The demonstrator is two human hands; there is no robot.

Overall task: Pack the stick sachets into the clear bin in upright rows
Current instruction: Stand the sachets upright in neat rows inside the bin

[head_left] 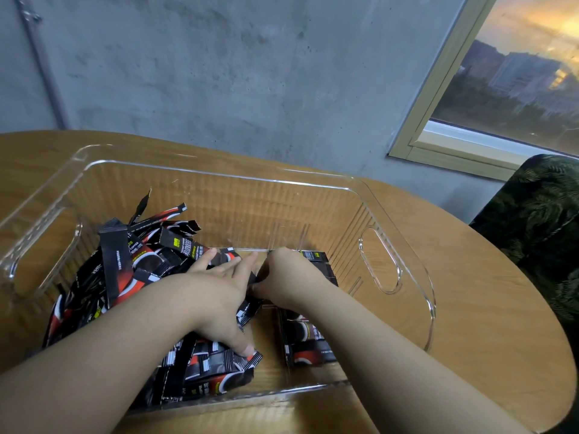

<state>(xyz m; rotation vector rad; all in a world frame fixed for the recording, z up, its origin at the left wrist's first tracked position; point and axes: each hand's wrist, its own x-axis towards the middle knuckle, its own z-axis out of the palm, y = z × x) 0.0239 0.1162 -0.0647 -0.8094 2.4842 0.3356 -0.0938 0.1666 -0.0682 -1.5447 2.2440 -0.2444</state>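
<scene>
A clear plastic bin (404,233) stands on a round wooden table. Several black, red and white stick sachets (119,270) lie in a loose heap in its left half. Both my hands are inside the bin. My left hand (219,296) rests flat on the heap, fingers spread and straight, thumb pressing sachets near the front wall. My right hand (285,277) has curled fingers that pinch a black sachet at the middle of the bin. A short row of sachets (308,339) lies under my right wrist, toward the right side.
The wooden table (488,308) runs under the bin, with its curved edge at the right. A dark leaf-patterned chair back (539,227) stands at the right. Behind the table rise a grey concrete wall and a window (513,73).
</scene>
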